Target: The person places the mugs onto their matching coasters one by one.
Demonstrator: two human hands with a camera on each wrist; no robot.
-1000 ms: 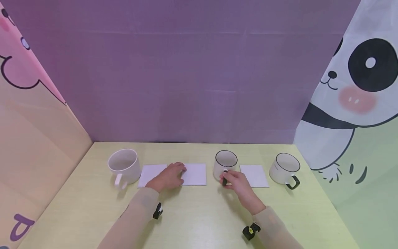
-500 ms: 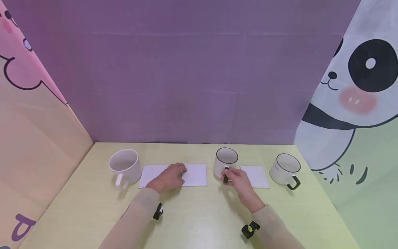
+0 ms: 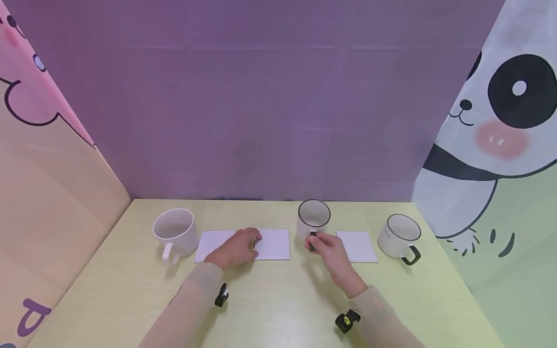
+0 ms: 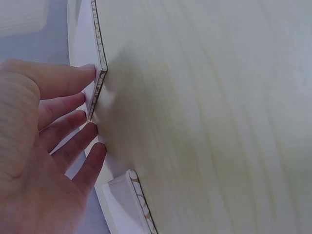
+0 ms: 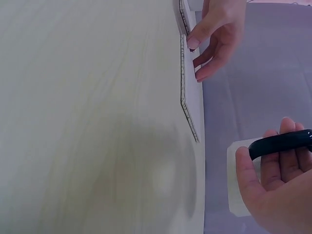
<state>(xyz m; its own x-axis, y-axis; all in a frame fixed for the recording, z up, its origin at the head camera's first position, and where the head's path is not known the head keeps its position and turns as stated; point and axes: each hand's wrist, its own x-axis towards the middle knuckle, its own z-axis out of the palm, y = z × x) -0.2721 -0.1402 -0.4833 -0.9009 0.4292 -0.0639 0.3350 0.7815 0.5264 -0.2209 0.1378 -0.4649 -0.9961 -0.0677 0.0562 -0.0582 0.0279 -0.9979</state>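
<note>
My right hand (image 3: 328,253) grips the black handle (image 5: 280,142) of a white mug (image 3: 306,224) with a dark rim, its fingers curled round the handle. The mug hangs above the table. My left hand (image 3: 237,247) rests at the left edge of a white cardboard square (image 3: 275,244), fingertips and thumb touching it. In the left wrist view the thumb (image 4: 58,80) lies by the square's corner, and the fingers are fairly straight. Another white cardboard square (image 3: 212,241) lies partly under the left hand and wrist.
A third white cardboard square (image 3: 358,246) lies right of the right hand. An all-white mug (image 3: 176,234) stands at the left of the table (image 3: 278,309). Another white mug (image 3: 396,239) with a dark rim and black handle stands at the right. A purple backdrop (image 3: 270,106) rises behind.
My right hand has raised the mug off the table, then carried it slightly left. My left hand has stayed where it was.
</note>
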